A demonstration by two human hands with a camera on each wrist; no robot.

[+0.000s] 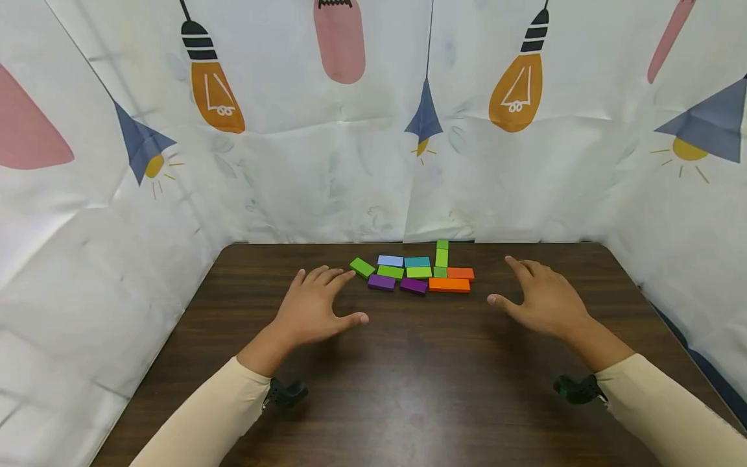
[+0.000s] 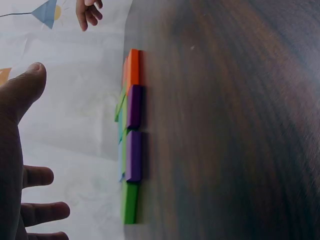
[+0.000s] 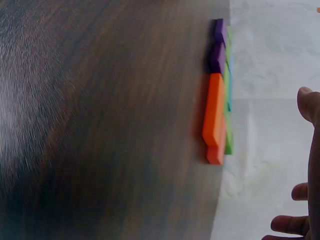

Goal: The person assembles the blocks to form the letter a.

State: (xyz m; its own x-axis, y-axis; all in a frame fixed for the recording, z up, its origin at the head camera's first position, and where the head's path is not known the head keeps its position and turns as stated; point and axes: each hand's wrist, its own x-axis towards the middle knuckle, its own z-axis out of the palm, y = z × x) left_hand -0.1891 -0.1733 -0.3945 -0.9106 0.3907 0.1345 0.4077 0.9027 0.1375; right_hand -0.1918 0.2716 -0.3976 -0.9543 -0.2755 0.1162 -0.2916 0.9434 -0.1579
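Flat coloured blocks lie in a cluster near the table's far edge. At its left end is a tilted green block [image 1: 362,267], with a purple block [image 1: 382,283] and a dark purple block [image 1: 414,286] along the front. A long orange block [image 1: 449,285] sits front right, a shorter orange block [image 1: 460,274] behind it. Light blue [image 1: 390,261] and teal [image 1: 417,262] blocks are at the back. My left hand [image 1: 315,305] hovers left of the cluster, fingers spread and holding nothing. To the right, my right hand [image 1: 543,295] is likewise spread, thumb apart from its fingers.
The dark wooden table [image 1: 408,389] spreads in front of the blocks. A white cloth [image 1: 327,181] printed with lamps and bulbs hangs behind and along both sides. Each wrist carries a dark strapped-on device, such as the left wrist device [image 1: 287,393].
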